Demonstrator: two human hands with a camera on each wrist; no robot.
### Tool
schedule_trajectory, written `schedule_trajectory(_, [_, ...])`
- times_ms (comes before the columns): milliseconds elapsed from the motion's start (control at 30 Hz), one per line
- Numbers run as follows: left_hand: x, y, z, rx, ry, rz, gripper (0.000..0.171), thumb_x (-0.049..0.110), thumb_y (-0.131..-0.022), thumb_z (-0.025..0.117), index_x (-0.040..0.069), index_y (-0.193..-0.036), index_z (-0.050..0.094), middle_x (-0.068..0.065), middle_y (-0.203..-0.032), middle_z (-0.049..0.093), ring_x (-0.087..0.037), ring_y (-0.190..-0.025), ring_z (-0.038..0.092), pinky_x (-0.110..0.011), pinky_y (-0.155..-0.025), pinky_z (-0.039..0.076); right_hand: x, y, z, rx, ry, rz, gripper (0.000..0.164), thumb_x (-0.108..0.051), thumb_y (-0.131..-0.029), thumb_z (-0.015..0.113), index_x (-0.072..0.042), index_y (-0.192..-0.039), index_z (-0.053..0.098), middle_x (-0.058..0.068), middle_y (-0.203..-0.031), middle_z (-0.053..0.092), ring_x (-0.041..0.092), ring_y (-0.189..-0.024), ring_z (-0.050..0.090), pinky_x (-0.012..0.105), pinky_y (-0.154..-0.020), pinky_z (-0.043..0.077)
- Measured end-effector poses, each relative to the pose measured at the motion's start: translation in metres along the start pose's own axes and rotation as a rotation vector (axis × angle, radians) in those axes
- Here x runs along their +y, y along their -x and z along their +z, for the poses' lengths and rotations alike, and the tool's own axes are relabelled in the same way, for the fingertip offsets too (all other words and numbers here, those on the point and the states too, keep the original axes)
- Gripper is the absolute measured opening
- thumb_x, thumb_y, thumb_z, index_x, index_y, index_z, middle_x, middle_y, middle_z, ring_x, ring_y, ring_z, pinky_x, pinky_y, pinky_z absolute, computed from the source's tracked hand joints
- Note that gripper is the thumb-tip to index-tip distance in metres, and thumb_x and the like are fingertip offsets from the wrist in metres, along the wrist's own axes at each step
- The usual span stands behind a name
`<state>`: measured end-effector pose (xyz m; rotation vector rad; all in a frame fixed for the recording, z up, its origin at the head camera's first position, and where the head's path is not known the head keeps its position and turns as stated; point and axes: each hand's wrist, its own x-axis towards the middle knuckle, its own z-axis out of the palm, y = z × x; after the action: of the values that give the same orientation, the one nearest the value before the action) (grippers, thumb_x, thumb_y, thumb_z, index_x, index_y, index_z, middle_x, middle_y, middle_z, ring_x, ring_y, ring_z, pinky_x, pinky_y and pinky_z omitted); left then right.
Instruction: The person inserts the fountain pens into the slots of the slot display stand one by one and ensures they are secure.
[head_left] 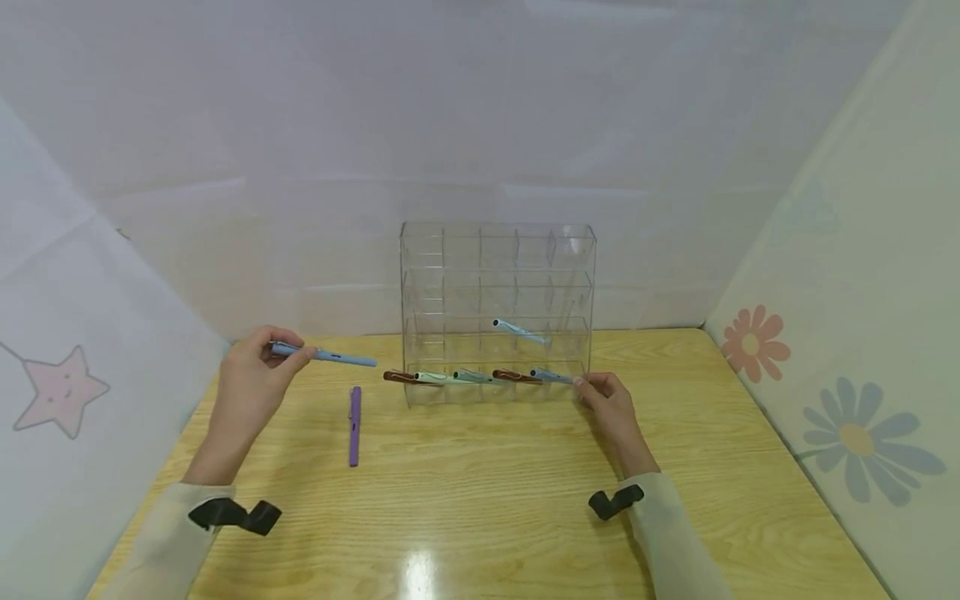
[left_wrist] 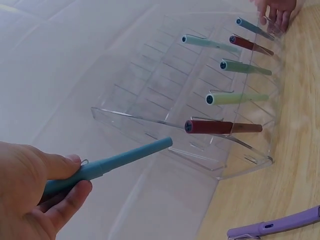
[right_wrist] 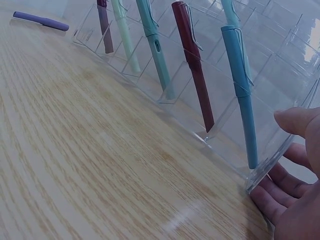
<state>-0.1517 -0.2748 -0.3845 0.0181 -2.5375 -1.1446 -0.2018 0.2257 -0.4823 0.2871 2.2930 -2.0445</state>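
Observation:
My left hand [head_left: 255, 379] pinches a light blue pen [head_left: 341, 358] by its capped end, left of a clear acrylic pen rack [head_left: 498, 271]. The pen's other end points at the rack without touching it. At the rack's lower right corner, my right hand [head_left: 611, 408] grips the side wall between thumb and fingers. Along the bottom row lean several pens: dark red pens [left_wrist: 207, 126], a pale green pen [left_wrist: 235, 98], a teal green pen [left_wrist: 245, 67] and a blue pen [right_wrist: 240, 80]. A pale blue pen [head_left: 519, 331] leans one row higher.
A purple pen [head_left: 355, 427] lies on the wooden table [head_left: 480, 500], left of and nearer than the rack. White sheeting [head_left: 315, 225] stands behind the table, with printed panels [head_left: 847, 350] at both sides.

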Motion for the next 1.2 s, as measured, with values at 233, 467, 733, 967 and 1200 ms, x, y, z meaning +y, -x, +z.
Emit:
schedule_trajectory(233, [0.010, -0.001, -0.002, -0.021, 0.031, 0.018, 0.036, 0.036, -0.104, 0.072, 0.005, -0.122, 0.068, -0.016, -0.125, 0.068, 0.027, -0.090, 0.056, -0.004, -0.076, 0.052, 0.001, -0.002, 0.001, 0.001, -0.003, -0.003, 0.031, -0.018, -0.106, 0.068, 0.001, -0.130, 0.060, 0.000, -0.117, 0.067, 0.024, -0.114, 0.063, 0.037, -0.103, 0.058])
schedule_trajectory(467, [0.027, -0.003, 0.003, -0.026, 0.067, 0.084, 0.027, 0.028, -0.104, 0.072, 0.006, -0.121, 0.068, -0.009, -0.125, 0.064, 0.021, -0.099, 0.059, -0.003, -0.086, 0.053, -0.001, -0.004, 0.002, 0.006, 0.001, -0.007, 0.030, -0.018, -0.106, 0.067, 0.001, -0.128, 0.061, -0.002, -0.113, 0.067, 0.026, -0.115, 0.063, 0.040, -0.105, 0.057])
schedule_trajectory(733, [0.041, -0.002, 0.012, 0.013, 0.071, 0.176, 0.015, 0.015, -0.103, 0.073, 0.004, -0.113, 0.071, -0.004, -0.116, 0.062, 0.008, -0.097, 0.060, -0.002, -0.087, 0.052, -0.005, -0.001, 0.002, 0.004, 0.032, -0.002, 0.032, -0.020, -0.106, 0.067, 0.001, -0.130, 0.060, 0.003, -0.120, 0.067, 0.025, -0.115, 0.063, 0.041, -0.105, 0.057])
schedule_trajectory(967, [0.046, 0.000, 0.018, 0.034, 0.067, 0.221, 0.014, 0.015, -0.101, 0.075, 0.007, -0.113, 0.073, -0.005, -0.113, 0.066, 0.009, -0.095, 0.059, -0.003, -0.084, 0.049, -0.005, 0.000, 0.003, 0.006, 0.033, 0.004, 0.032, -0.019, -0.107, 0.066, 0.002, -0.131, 0.060, 0.005, -0.121, 0.067, 0.027, -0.116, 0.063, 0.044, -0.107, 0.056])
schedule_trajectory(1200, [0.051, -0.002, 0.027, 0.041, 0.082, 0.256, 0.013, 0.013, -0.100, 0.076, 0.007, -0.111, 0.073, -0.006, -0.113, 0.067, 0.008, -0.096, 0.059, -0.003, -0.085, 0.049, -0.003, 0.001, 0.002, 0.012, 0.026, 0.008, 0.031, -0.018, -0.107, 0.066, 0.002, -0.130, 0.060, 0.003, -0.118, 0.067, 0.027, -0.116, 0.063, 0.045, -0.108, 0.056])
